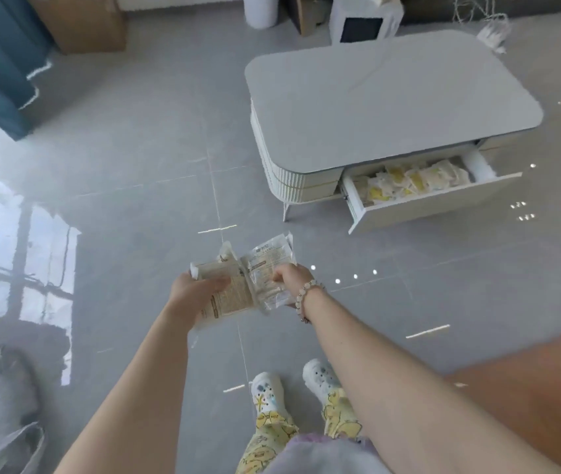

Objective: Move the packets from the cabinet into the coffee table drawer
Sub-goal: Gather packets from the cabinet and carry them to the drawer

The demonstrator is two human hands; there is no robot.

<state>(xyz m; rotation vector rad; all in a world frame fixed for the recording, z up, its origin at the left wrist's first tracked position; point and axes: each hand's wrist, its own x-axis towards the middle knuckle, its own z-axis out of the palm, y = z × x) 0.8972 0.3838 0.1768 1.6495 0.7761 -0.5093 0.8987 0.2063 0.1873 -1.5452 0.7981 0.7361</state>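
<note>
Two hands are carrying packets at lower centre of the frame: the left hand (200,289) is gripping a printed packet (229,292) with fingers wrapped over its edge, and the right hand (289,277) is clenching a clear packet (268,268) beside it, the two packets overlapping. Person is standing on the grey tile floor (135,172), well apart from the coffee table (391,100) at upper right. Its drawer (436,203) is standing pulled out, and a pile of yellow-and-white packets (412,181) is already lying inside, filling much of it. Cabinet is not showing in frame, so what remains there cannot be told. Judging progress: well underway; this pair is still needing delivery into the drawer.
</note>
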